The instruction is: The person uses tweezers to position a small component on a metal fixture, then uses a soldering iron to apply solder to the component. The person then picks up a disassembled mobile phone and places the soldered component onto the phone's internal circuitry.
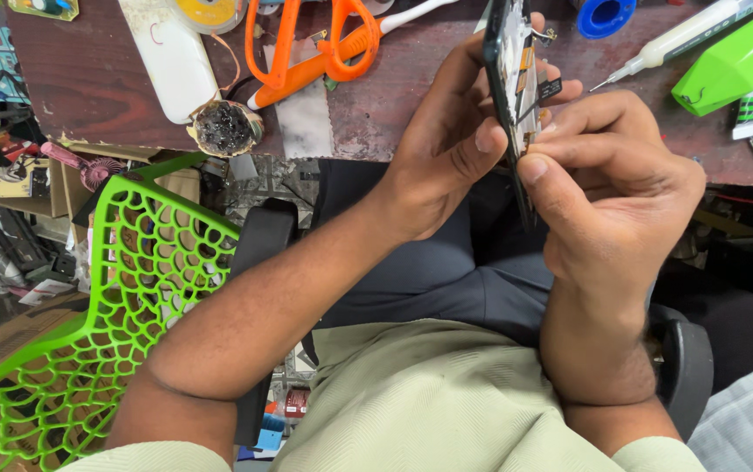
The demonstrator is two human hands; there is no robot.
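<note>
Dark opened phone [509, 79] edge-on, left hand [446, 140] gripping it, right hand [612, 183] fingers pinching its edge

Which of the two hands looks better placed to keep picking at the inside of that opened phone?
Probably the right hand: its fingertips already pinch at the exposed parts of the opened phone, while the left hand is wrapped around its edge, steadying it.

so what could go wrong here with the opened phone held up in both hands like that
1. The dark, thin opened phone is held edge-on above the lap rather than resting on the worn reddish wooden bench; if the left hand slips, it may fall.
2. The right hand pinches near the small black flex connector hanging loose from the exposed board; a tug might tear it.
</note>
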